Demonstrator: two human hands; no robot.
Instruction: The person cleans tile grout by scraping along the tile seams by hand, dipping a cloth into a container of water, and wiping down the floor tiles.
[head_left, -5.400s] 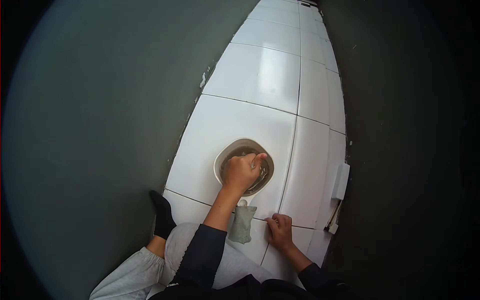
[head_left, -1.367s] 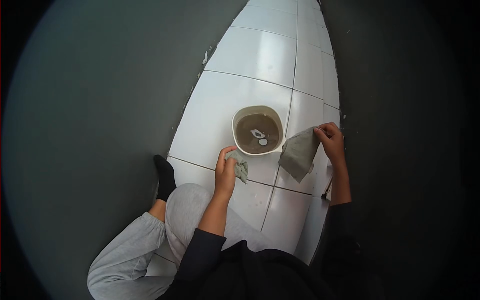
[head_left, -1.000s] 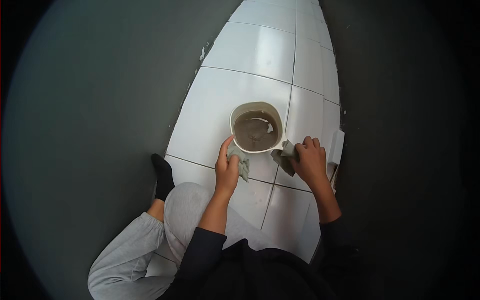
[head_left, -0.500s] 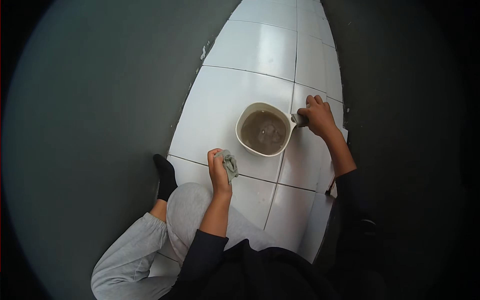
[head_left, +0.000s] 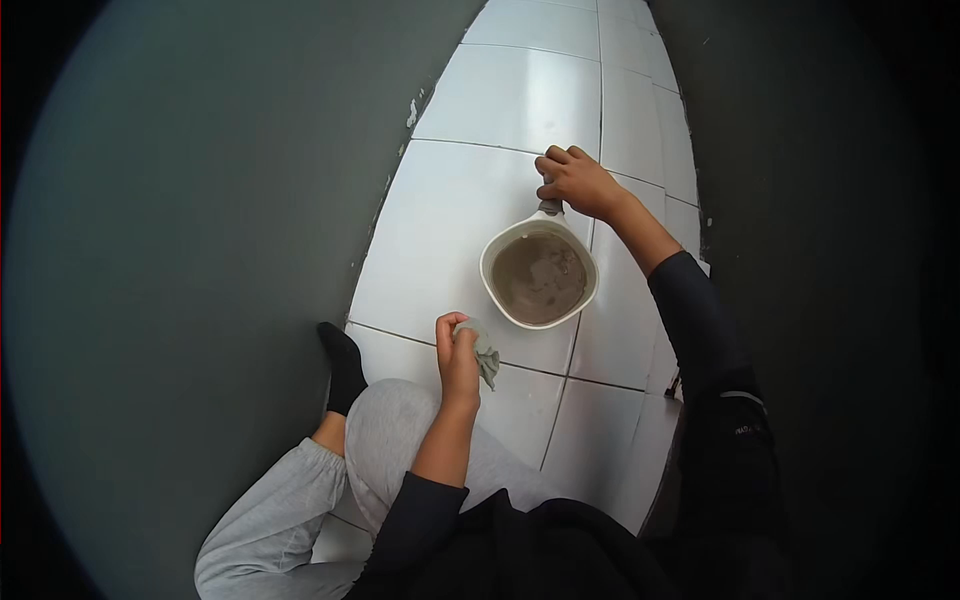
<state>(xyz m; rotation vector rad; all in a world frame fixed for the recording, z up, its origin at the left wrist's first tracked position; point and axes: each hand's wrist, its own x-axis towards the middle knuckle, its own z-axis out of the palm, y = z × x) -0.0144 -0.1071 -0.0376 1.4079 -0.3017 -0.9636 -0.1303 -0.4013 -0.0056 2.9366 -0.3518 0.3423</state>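
Note:
A cream-coloured saucepan (head_left: 540, 324) stands on the white floor tiles in front of me. Murky brownish water (head_left: 538, 280) fills part of it. My right hand (head_left: 582, 184) is closed around the pan's dark grip (head_left: 551, 206), which points away from me. Nearer my body, to the left of the pan, my left hand (head_left: 460, 362) clutches a crumpled grey-green cloth (head_left: 484, 352). Folds of the cloth stick out past the fingers on the right side. The cloth and the pan are apart.
Dark grey walls (head_left: 230, 200) flank the narrow strip of tiled floor (head_left: 440, 220) on both sides. My bent leg in grey trousers (head_left: 270, 510) and a black sock (head_left: 343, 368) lie at lower left. A small dark object (head_left: 674, 386) sits by the right edge.
My right hand has swung the pan's grip from the right side round to the far side, turning the pan. The left hand, still with the cloth, has turned slightly and appears a little lower and farther right.

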